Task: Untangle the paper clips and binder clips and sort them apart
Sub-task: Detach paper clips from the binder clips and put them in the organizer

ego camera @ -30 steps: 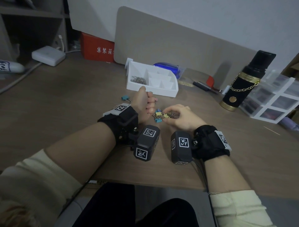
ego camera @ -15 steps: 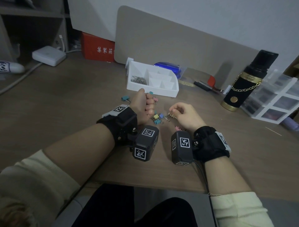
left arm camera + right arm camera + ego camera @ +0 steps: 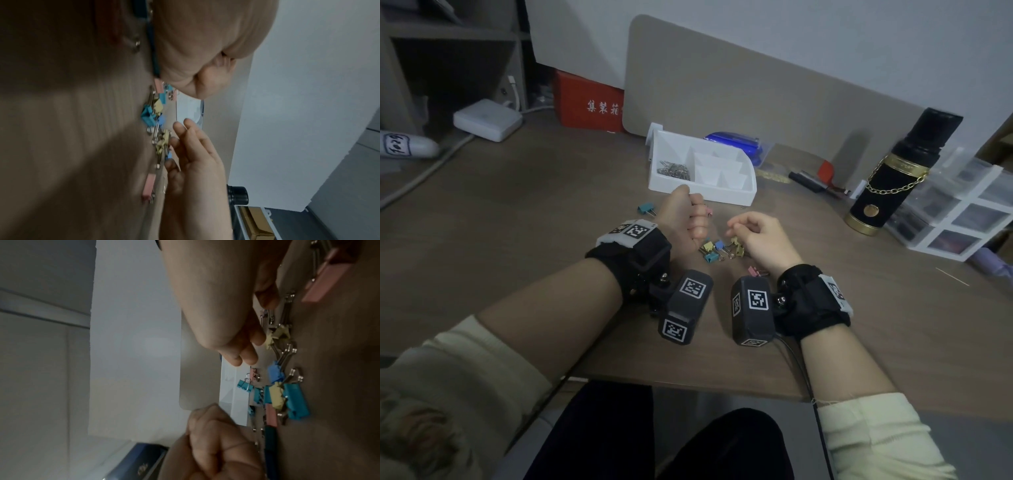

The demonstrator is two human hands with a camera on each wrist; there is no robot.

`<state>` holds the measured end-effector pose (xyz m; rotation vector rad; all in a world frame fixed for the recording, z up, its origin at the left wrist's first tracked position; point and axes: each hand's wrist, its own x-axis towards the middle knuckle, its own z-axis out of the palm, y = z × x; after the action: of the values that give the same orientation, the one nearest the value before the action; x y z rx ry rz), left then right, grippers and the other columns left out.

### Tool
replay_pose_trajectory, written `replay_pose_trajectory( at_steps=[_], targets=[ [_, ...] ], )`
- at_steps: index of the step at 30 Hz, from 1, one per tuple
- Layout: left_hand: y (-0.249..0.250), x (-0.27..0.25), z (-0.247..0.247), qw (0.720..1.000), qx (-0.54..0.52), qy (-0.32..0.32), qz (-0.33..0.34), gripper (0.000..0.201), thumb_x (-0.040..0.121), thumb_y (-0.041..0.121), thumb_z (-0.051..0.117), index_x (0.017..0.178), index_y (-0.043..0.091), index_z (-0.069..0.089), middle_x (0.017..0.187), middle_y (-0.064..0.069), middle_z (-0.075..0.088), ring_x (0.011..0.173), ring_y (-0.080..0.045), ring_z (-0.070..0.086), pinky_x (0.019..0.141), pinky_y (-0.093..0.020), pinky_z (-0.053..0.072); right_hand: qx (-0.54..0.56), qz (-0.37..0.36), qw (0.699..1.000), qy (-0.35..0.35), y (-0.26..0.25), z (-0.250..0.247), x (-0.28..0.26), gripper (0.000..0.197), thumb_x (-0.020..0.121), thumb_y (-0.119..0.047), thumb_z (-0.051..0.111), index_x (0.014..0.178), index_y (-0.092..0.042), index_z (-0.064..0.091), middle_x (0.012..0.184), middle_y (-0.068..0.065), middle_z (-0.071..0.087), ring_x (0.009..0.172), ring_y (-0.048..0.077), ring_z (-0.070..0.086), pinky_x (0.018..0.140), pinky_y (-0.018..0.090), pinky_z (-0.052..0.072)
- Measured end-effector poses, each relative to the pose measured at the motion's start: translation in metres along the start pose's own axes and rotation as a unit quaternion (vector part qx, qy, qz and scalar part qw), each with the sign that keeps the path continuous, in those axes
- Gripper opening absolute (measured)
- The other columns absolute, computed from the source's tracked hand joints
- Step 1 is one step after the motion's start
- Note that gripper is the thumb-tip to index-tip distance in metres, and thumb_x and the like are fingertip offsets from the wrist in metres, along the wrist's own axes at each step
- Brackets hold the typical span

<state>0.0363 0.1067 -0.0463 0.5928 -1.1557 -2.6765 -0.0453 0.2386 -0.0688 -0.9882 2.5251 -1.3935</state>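
A tangled bunch of teal, yellow and blue binder clips (image 3: 717,249) (image 3: 153,120) (image 3: 287,392) lies on the brown desk between my hands. My right hand (image 3: 751,233) (image 3: 191,146) (image 3: 242,350) hovers just right of the bunch with relaxed fingers, their tips at a yellow clip (image 3: 276,336). My left hand (image 3: 690,219) (image 3: 205,48) (image 3: 216,447) is a closed fist to the bunch's left; nothing shows inside it. Loose clips lie around: a teal one (image 3: 646,208) and pink ones (image 3: 710,213) (image 3: 756,272). Behind stands a white divided tray (image 3: 736,197) with paper clips (image 3: 674,169) in its left compartment.
A black flask with a gold chain (image 3: 893,171) and a clear drawer unit (image 3: 962,219) stand at the right. A red box (image 3: 589,102), a white adapter (image 3: 488,119) with its cable and a beige board (image 3: 756,89) line the back. The desk's front edge runs under my wrists.
My right hand has let go of the clip bunch, which now lies on the desk. Both hands drew apart, and the left fist shifted slightly away towards the tray.
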Motion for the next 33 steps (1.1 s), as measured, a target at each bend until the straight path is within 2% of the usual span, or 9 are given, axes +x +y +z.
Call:
replay_pose_trajectory(
  at_steps=[5, 9, 13, 17, 21, 23, 25, 28, 33],
  targets=[
    [0.023, -0.003, -0.01, 0.999, 0.017, 0.041, 0.015, 0.039, 0.099, 0.024, 0.025, 0.06, 0.023, 0.027, 0.037, 0.009, 0.022, 0.027, -0.007, 0.015, 0.029, -0.014, 0.009, 0.007, -0.006, 0.999, -0.041, -0.028, -0.002, 0.007, 0.019, 0.096, -0.004, 0.046, 0.099, -0.008, 0.064, 0.09, 0.003, 0.066, 0.075, 0.006, 0.056, 0.066, 0.01, 0.043],
    [0.044, -0.004, -0.024, 0.995, 0.057, 0.07, 0.034, 0.036, 0.093, 0.015, 0.028, 0.058, 0.024, 0.027, 0.038, 0.01, 0.021, 0.029, -0.007, 0.014, 0.031, -0.013, 0.01, -0.014, -0.008, 0.998, -0.063, -0.048, -0.002, 0.022, 0.025, 0.095, 0.004, 0.041, 0.108, 0.002, 0.062, 0.094, 0.01, 0.065, 0.072, 0.003, 0.054, 0.057, 0.001, 0.04],
    [0.058, -0.002, -0.036, 0.988, 0.1, 0.101, 0.064, 0.032, 0.091, 0.013, 0.028, 0.06, 0.022, 0.029, 0.039, 0.009, 0.022, 0.03, -0.007, 0.015, 0.034, -0.013, 0.01, -0.115, -0.017, 0.982, -0.146, -0.054, 0.01, 0.04, 0.031, 0.094, 0.003, 0.044, 0.119, -0.005, 0.059, 0.112, 0.008, 0.063, 0.096, 0.01, 0.056, 0.072, -0.001, 0.04],
    [0.062, 0.003, -0.045, 0.981, 0.124, 0.127, 0.074, 0.028, 0.09, 0.014, 0.03, 0.062, 0.02, 0.031, 0.04, 0.008, 0.023, 0.03, -0.008, 0.016, 0.035, -0.011, 0.013, -0.244, -0.02, 0.926, -0.287, -0.061, 0.024, 0.05, 0.048, 0.091, -0.012, 0.058, 0.136, -0.024, 0.047, 0.14, 0.001, 0.045, 0.122, 0.021, 0.052, 0.1, 0.029, 0.044],
    [0.068, 0.005, -0.052, 0.976, 0.144, 0.145, 0.079, 0.026, 0.088, 0.013, 0.033, 0.063, 0.018, 0.033, 0.038, 0.007, 0.026, 0.026, -0.009, 0.019, 0.035, -0.007, 0.017, -0.347, -0.043, 0.864, -0.363, -0.068, 0.04, 0.051, 0.069, 0.083, -0.038, 0.069, 0.143, -0.029, 0.036, 0.146, 0.002, 0.034, 0.132, 0.022, 0.035, 0.11, 0.037, 0.032],
    [0.07, 0.005, -0.054, 0.972, 0.161, 0.152, 0.081, 0.026, 0.089, 0.014, 0.034, 0.063, 0.018, 0.035, 0.043, 0.006, 0.027, 0.026, -0.009, 0.02, 0.035, -0.007, 0.019, -0.326, -0.054, 0.865, -0.379, -0.069, 0.046, 0.051, 0.061, 0.081, -0.031, 0.073, 0.135, -0.022, 0.046, 0.129, 0.002, 0.043, 0.117, 0.019, 0.044, 0.101, 0.033, 0.04],
    [0.07, 0.006, -0.056, 0.971, 0.17, 0.151, 0.078, 0.026, 0.09, 0.014, 0.034, 0.064, 0.018, 0.036, 0.045, 0.005, 0.027, 0.026, -0.009, 0.019, 0.035, -0.007, 0.018, -0.276, -0.049, 0.879, -0.386, -0.07, 0.046, 0.053, 0.045, 0.081, -0.018, 0.073, 0.122, -0.015, 0.055, 0.109, -0.001, 0.051, 0.093, 0.017, 0.052, 0.079, 0.031, 0.047],
    [0.071, 0.007, -0.057, 0.969, 0.183, 0.153, 0.071, 0.027, 0.09, 0.016, 0.034, 0.064, 0.019, 0.035, 0.046, 0.005, 0.027, 0.028, -0.009, 0.018, 0.035, -0.008, 0.017, -0.235, -0.014, 0.883, -0.406, -0.07, 0.043, 0.056, 0.037, 0.081, -0.007, 0.071, 0.115, -0.013, 0.057, 0.09, -0.003, 0.052, 0.071, 0.016, 0.052, 0.051, 0.025, 0.046],
    [0.073, 0.011, -0.055, 0.966, 0.198, 0.153, 0.064, 0.026, 0.089, 0.015, 0.033, 0.063, 0.02, 0.034, 0.045, 0.006, 0.025, 0.029, -0.008, 0.017, 0.035, -0.01, 0.015, -0.24, 0.001, 0.874, -0.422, -0.073, 0.032, 0.061, 0.037, 0.083, 0.005, 0.064, 0.115, -0.013, 0.06, 0.094, 0.0, 0.055, 0.069, 0.011, 0.054, 0.054, 0.022, 0.049]
  ],
)
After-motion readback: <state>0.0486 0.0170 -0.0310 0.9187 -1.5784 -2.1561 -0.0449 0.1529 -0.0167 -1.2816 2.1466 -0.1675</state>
